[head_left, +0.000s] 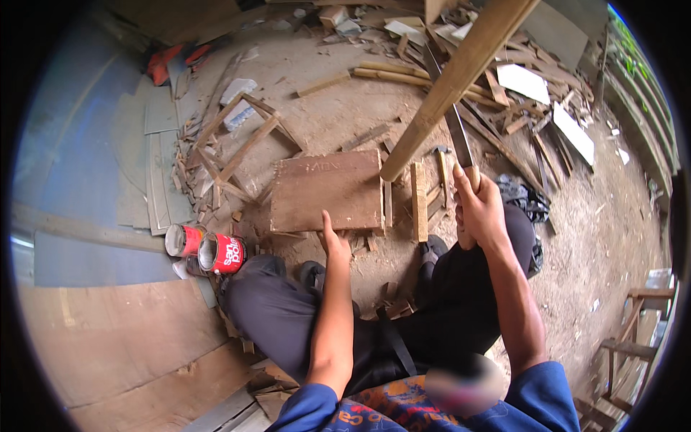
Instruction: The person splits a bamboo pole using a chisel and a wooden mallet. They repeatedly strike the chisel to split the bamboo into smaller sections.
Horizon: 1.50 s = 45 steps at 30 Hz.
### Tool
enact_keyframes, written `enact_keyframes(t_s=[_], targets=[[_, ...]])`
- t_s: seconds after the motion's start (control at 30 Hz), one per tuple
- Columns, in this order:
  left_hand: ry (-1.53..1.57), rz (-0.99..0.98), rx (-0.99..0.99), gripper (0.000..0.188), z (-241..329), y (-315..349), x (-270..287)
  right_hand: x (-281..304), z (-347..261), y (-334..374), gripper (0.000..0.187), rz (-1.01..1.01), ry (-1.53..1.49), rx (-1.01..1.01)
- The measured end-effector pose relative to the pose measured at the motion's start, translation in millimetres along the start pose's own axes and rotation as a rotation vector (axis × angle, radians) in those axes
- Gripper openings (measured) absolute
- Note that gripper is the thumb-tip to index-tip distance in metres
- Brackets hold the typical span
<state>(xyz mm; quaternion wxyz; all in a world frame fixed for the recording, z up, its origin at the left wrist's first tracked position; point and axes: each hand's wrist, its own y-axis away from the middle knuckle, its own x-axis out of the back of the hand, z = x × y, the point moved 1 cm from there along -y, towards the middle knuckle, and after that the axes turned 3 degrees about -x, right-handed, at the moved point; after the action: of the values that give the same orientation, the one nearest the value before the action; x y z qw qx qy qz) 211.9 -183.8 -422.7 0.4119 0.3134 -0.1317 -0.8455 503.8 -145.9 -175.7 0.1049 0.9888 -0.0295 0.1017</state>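
My left hand grips the near edge of a brown, flat-topped wooden piece, thumb on top and the other fingers mostly hidden below. What supports the piece is hard to see. My right hand is closed around the wooden handle of a machete. Its long blade points up and away, passing behind a thick round wooden pole. The pole's lower end is at the wooden piece's right edge. A pale wood block stands between that piece and my right hand, with a hammer just beyond.
Two red-labelled cans stand left of my knee. An open wooden frame lies farther left. Scrap wood is heaped at the far right. A black plastic bag sits beside my right knee, and plywood sheets lie near left.
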Motion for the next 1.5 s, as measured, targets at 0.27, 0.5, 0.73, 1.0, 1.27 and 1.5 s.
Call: enact_keyframes(t_s=[0.27,0.5,0.73,1.0,1.27,1.5], targets=[[0.438,-0.029,0.038,0.069,-24,-45,-53,28,-12,11,0.040,0.017,-0.227,-0.090],[0.428,-0.181,0.049,0.068,-28,-105,-127,41,-14,20,0.039,0.073,-0.267,-0.119],[0.394,-0.384,0.162,0.086,-48,-138,-176,36,-9,24,0.035,0.044,-0.271,-0.055],[-0.995,-0.705,0.279,0.082,37,-146,-109,-5,33,35,0.027,-0.146,-0.038,0.100],[-1.483,-0.648,-0.597,0.046,265,-106,-54,-118,112,19,0.018,-0.359,0.014,-0.005],[-1.761,-0.711,-0.508,0.043,307,-10,18,-159,161,16,0.028,-0.235,0.335,0.254]])
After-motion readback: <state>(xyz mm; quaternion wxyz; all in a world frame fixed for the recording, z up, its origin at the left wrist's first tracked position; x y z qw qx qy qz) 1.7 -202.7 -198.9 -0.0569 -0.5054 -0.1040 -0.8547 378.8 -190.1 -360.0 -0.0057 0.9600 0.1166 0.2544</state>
